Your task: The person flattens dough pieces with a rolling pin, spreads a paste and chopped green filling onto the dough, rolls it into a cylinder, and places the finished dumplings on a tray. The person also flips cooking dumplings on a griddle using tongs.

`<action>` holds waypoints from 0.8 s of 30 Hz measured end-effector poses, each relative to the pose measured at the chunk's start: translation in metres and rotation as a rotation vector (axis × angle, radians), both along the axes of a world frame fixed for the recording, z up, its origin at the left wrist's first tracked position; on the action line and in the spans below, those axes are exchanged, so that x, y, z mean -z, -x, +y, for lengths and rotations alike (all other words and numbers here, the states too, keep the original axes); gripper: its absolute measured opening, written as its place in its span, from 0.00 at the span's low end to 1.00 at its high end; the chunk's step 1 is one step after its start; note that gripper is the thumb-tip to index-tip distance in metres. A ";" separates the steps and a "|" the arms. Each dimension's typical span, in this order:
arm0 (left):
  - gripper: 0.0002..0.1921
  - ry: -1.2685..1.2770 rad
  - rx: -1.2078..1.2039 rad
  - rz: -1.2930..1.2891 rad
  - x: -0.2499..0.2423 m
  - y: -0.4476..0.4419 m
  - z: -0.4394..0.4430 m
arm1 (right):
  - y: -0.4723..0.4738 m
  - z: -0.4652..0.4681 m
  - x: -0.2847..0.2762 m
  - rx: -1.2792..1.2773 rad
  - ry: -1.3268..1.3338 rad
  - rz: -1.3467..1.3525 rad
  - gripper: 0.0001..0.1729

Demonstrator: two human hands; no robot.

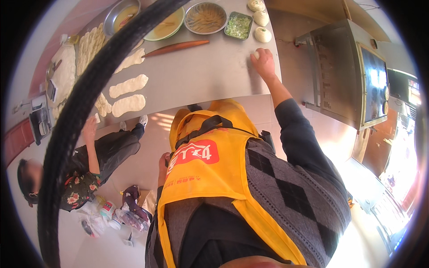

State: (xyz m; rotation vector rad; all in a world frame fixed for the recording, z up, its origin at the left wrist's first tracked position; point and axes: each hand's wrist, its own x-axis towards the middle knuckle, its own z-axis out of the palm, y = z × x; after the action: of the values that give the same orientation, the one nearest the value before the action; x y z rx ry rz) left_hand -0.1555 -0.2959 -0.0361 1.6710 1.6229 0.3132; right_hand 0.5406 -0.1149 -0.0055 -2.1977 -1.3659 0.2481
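Note:
My right hand (pixel 264 65) is on the metal worktop (pixel 201 73) near its right edge. Its fingers are curled around a pale dough ball (pixel 256 54), mostly covered by the hand. Just beyond it, several round dough pieces (pixel 262 35) stand in a row along that edge. To their left sits a metal tray of chopped green onion (pixel 238 26). My left hand (pixel 163 164) hangs low beside the yellow apron (pixel 207 181), partly hidden by it; its fingers are hard to make out.
A tapered wooden rolling pin (pixel 176 48) lies before a metal bowl (pixel 205 18). Flat dough strips (pixel 128 86) lie at the left. A co-worker (pixel 90 160) stands at the left end. A metal oven-like appliance (pixel 338 70) stands right. A black cable (pixel 87 80) crosses the view.

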 end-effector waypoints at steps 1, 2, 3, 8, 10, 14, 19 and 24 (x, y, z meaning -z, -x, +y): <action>0.12 0.148 -0.078 -0.028 -0.001 0.006 -0.002 | 0.005 -0.005 -0.008 0.031 -0.025 -0.113 0.19; 0.12 0.308 -0.174 -0.091 0.001 0.009 -0.006 | 0.013 -0.013 -0.015 0.063 -0.049 -0.226 0.19; 0.12 0.414 -0.254 -0.146 0.002 0.016 -0.011 | 0.018 -0.018 -0.022 0.097 -0.077 -0.345 0.18; 0.13 0.680 -0.457 -0.358 0.015 0.026 -0.003 | -0.004 -0.011 -0.026 -0.022 0.174 -0.248 0.19; 0.13 0.778 -0.531 -0.474 0.015 0.029 0.013 | -0.034 0.004 -0.030 -0.024 0.231 -0.156 0.18; 0.13 0.831 -0.526 -0.702 0.018 0.053 0.017 | -0.026 0.011 -0.046 0.030 0.100 -0.308 0.23; 0.11 0.308 -0.042 -0.052 -0.014 -0.017 0.036 | -0.020 0.004 -0.040 -0.051 0.197 -0.368 0.28; 0.12 0.754 -0.692 -0.790 0.043 0.038 -0.017 | 0.002 0.031 -0.072 -0.065 -0.027 -0.214 0.21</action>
State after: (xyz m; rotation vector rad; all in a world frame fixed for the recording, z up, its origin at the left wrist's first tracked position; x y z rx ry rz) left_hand -0.1933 -0.3127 -0.0789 0.3030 1.3667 0.5283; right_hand 0.5384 -0.0837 0.0666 -2.2109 -1.5471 0.0170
